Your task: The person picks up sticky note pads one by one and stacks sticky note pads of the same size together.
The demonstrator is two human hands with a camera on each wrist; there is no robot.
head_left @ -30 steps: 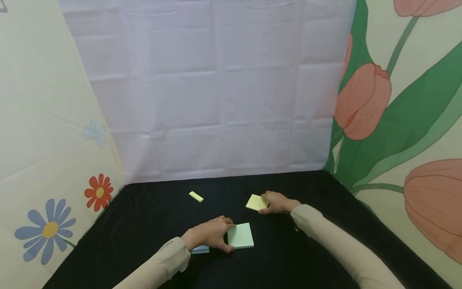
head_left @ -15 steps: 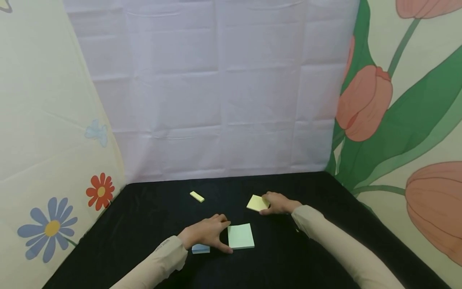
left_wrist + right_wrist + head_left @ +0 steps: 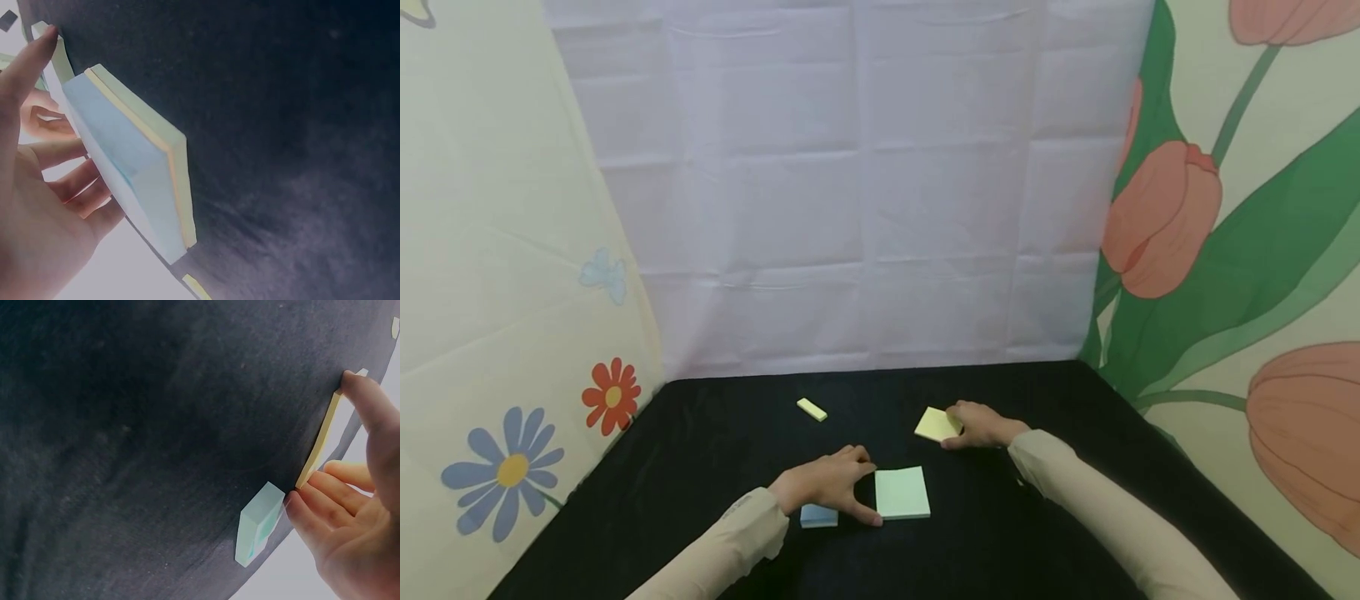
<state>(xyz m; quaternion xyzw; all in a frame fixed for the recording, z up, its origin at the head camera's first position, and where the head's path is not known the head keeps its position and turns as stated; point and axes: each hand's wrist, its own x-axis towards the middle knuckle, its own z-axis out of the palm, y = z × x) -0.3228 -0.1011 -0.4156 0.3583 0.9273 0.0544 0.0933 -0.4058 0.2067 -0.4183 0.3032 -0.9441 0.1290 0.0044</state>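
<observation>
In the head view a mint green sticky-note pad [image 3: 902, 492] lies flat on the black table. My left hand [image 3: 831, 483] is beside its left edge, thumb and fingers spread apart at the near and far corners. Below that palm sits a smaller blue sticky-note pad [image 3: 818, 517], partly covered; the left wrist view shows the blue pad [image 3: 125, 150] with a pale yellow layer along its edge. Farther right, my right hand [image 3: 985, 425] holds a yellow sticky-note pad [image 3: 937, 424] between thumb and fingers, by its right side. The right wrist view shows thumb and fingers at opposite ends of the yellow pad [image 3: 320, 444].
A narrow yellow note pad [image 3: 812, 409] lies at the back of the black-covered table [image 3: 730, 442]. In the right wrist view a mint block [image 3: 259, 525] stands close to the fingertips; whether it is the same mint pad I cannot tell. A white cloth [image 3: 865, 192] hangs behind.
My left hand has drawn back slightly to the left off the mint pad, and more of the blue pad shows. The right hand keeps its hold on the yellow pad.
</observation>
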